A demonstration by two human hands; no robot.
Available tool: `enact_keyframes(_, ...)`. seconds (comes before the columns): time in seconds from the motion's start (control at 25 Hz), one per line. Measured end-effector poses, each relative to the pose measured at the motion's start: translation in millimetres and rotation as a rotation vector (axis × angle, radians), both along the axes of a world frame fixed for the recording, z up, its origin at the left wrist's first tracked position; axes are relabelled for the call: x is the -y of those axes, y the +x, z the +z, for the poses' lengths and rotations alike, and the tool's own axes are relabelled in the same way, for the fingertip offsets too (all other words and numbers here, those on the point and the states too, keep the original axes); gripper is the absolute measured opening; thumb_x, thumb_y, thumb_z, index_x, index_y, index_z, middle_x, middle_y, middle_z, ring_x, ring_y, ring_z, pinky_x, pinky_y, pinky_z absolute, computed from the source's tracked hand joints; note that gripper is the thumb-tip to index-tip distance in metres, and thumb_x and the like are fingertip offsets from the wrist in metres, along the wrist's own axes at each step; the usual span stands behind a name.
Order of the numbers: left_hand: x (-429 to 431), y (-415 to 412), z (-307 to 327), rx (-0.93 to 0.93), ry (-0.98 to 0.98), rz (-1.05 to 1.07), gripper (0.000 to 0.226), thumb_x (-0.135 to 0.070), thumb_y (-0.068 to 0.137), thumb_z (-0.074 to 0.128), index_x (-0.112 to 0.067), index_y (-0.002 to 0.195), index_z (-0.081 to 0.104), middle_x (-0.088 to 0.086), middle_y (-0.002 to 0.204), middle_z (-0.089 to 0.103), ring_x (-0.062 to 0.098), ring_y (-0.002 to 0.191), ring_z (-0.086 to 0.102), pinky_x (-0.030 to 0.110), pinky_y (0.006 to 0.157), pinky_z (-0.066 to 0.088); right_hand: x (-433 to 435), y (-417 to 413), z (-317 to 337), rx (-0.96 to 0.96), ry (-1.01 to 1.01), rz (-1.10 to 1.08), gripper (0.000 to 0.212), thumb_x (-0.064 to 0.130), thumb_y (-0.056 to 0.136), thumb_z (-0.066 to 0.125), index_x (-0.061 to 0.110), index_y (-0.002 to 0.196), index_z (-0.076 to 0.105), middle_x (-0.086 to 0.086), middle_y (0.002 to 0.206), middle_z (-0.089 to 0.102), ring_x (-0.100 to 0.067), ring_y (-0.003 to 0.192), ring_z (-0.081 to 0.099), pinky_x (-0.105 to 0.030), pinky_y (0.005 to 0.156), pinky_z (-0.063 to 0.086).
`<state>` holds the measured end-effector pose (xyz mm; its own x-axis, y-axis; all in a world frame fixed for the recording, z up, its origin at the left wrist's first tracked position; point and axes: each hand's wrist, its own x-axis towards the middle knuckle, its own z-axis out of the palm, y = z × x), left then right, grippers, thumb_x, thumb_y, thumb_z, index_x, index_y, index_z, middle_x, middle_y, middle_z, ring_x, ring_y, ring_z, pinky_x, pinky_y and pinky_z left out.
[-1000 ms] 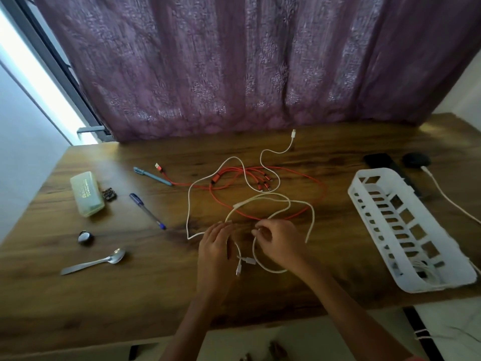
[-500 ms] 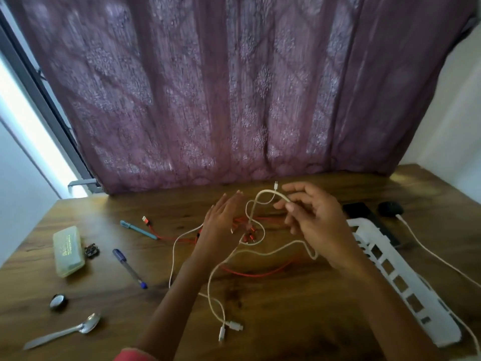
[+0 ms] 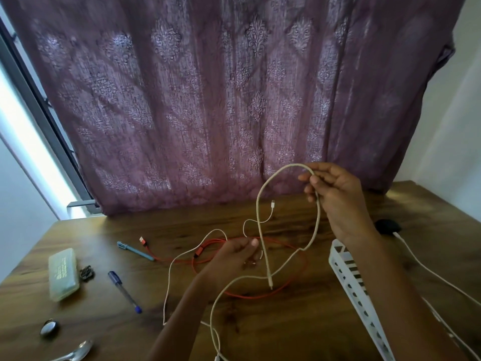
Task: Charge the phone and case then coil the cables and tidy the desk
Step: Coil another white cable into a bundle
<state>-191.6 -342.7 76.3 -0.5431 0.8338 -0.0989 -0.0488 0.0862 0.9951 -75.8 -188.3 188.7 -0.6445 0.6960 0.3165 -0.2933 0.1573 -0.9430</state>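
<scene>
My right hand pinches a thick white cable and holds a loop of it above the wooden desk. One plug end hangs down at the loop's left side, just above the desk. My left hand hovers lower, over a red cable spread on the desk. A thinner white cable runs past its fingertips; whether the fingers hold it is unclear. A black round case with a white lead lies at the far right.
A white slotted basket stands at the right, partly behind my right arm. On the left lie a teal pen, a blue pen, a green box, a spoon and a small round metal piece. A purple curtain hangs behind.
My right hand has lifted the white cable from the desk to well above it, drawing out a tall loop. My left hand rose off the desk and stays low. The view has tilted upward.
</scene>
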Motion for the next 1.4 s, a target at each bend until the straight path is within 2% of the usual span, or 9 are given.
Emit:
enact_keyframes(0.2, -4, 10, 29, 0.313, 0.173, -0.035, 0.02, -0.019, 0.095, 0.042, -0.006, 0.092, 0.058, 0.009, 0.096, 0.07, 0.018, 0.081, 0.067, 0.035, 0.074, 0.056, -17, -7, -16, 0.003, -0.086, -0.131, 0.024, -0.006, 0.091, 0.047, 0.008, 0.103, 0.063, -0.003, 0.083, 0.067, -0.003, 0.06, 0.057, -0.015, 0.052, 0.049)
enact_keyframes(0.4, 8, 5, 43, 0.284, 0.254, -0.149, 0.039, 0.002, 0.09, 0.046, -0.014, 0.125, 0.049, 0.007, 0.101, 0.069, 0.018, 0.083, 0.068, 0.032, 0.073, 0.057, -40, -13, -37, 0.121, -0.121, -0.351, 0.023, -0.001, 0.091, 0.05, 0.005, 0.11, 0.061, -0.008, 0.097, 0.067, -0.007, 0.073, 0.061, -0.013, 0.059, 0.051)
enact_keyframes(0.52, 8, 2, 50, 0.251, 0.285, -0.208, 0.053, 0.0, 0.087, 0.05, -0.025, 0.134, 0.043, 0.004, 0.088, 0.065, 0.016, 0.075, 0.064, 0.034, 0.071, 0.057, -31, -14, -48, 0.41, 0.283, -0.463, 0.043, 0.002, 0.087, 0.058, 0.015, 0.127, 0.052, -0.01, 0.131, 0.051, -0.019, 0.114, 0.052, -0.02, 0.088, 0.041)
enact_keyframes(0.68, -3, 8, 72, 0.174, 0.264, -0.196, 0.044, 0.002, 0.092, 0.043, -0.022, 0.128, 0.048, 0.001, 0.076, 0.06, 0.009, 0.063, 0.054, 0.027, 0.063, 0.056, -3, -29, -48, 0.175, 0.942, -0.164, 0.06, 0.003, 0.081, 0.065, 0.02, 0.135, 0.046, 0.0, 0.143, 0.04, -0.016, 0.136, 0.031, -0.019, 0.107, 0.025)
enact_keyframes(0.8, -8, 7, 87, 0.122, 0.246, -0.093, 0.024, -0.002, 0.095, 0.038, -0.007, 0.108, 0.057, -0.005, 0.068, 0.064, 0.002, 0.056, 0.053, 0.014, 0.05, 0.047, 1, -39, -40, 0.044, 0.766, 0.035, 0.039, -0.001, 0.086, 0.054, 0.017, 0.12, 0.061, 0.009, 0.114, 0.06, 0.002, 0.11, 0.054, -0.012, 0.09, 0.042)
enact_keyframes(0.92, -6, 0, 94, 0.076, 0.207, -0.042, 0.023, -0.011, 0.096, 0.041, -0.006, 0.101, 0.063, -0.005, 0.068, 0.065, 0.0, 0.059, 0.056, 0.012, 0.057, 0.047, -8, -44, -31, 0.058, 0.669, 0.056, 0.028, 0.0, 0.089, 0.054, 0.012, 0.112, 0.067, 0.008, 0.089, 0.068, 0.001, 0.079, 0.063, -0.01, 0.067, 0.046)
enact_keyframes(1.04, -2, 0, 101, 0.141, 0.202, -0.114, 0.022, -0.012, 0.091, 0.048, -0.005, 0.106, 0.062, -0.001, 0.073, 0.064, 0.002, 0.063, 0.058, 0.014, 0.06, 0.05, -13, -51, -23, 0.101, 0.676, 0.055, 0.03, 0.002, 0.089, 0.056, 0.016, 0.114, 0.065, -0.008, 0.091, 0.07, -0.011, 0.072, 0.062, -0.018, 0.064, 0.048)
enact_keyframes(1.28, -9, 9, 125, 0.218, 0.386, -0.091, 0.022, -0.002, 0.092, 0.039, 0.001, 0.104, 0.057, 0.004, 0.082, 0.071, 0.008, 0.07, 0.066, 0.018, 0.066, 0.055, -7, -69, -25, 0.088, 0.484, 0.001, 0.024, 0.011, 0.092, 0.054, 0.015, 0.111, 0.067, 0.0, 0.086, 0.071, -0.018, 0.077, 0.066, -0.032, 0.072, 0.052)
enact_keyframes(1.4, -14, 3, 137, 0.291, 0.551, 0.026, 0.025, -0.001, 0.096, 0.032, 0.001, 0.106, 0.055, 0.01, 0.1, 0.071, 0.015, 0.089, 0.069, 0.022, 0.076, 0.057, 5, -71, -34, 0.178, 0.545, -0.032, 0.02, 0.017, 0.095, 0.05, 0.01, 0.098, 0.069, -0.007, 0.07, 0.067, -0.003, 0.055, 0.057, -0.017, 0.055, 0.044)
